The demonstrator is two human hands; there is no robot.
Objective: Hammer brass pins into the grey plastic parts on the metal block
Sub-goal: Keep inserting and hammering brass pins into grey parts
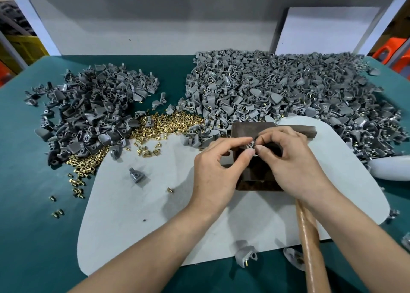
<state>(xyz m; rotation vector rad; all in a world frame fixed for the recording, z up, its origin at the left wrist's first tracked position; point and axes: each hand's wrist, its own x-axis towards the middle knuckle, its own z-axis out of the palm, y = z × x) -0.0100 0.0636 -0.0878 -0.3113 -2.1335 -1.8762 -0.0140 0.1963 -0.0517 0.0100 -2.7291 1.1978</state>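
Over metal block (pixel 248 127), left hand (pixel 218 159) and right hand (pixel 295 161) pinch one grey plastic part (pixel 251 145), probably seating it square for hammering. Hammer (pixel 308 237) lies beside block, within reach.

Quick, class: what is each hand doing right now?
Left hand: pinching the small grey plastic part over the dark metal block.
Right hand: pinching the same part.

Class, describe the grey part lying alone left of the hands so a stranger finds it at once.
Find the pale mat on the green table. Left of the left hand, nearer than the heap of brass pins, lies one grey part. Unlike the piled ones, it sits alone on bare mat, a single loose pin to its right.
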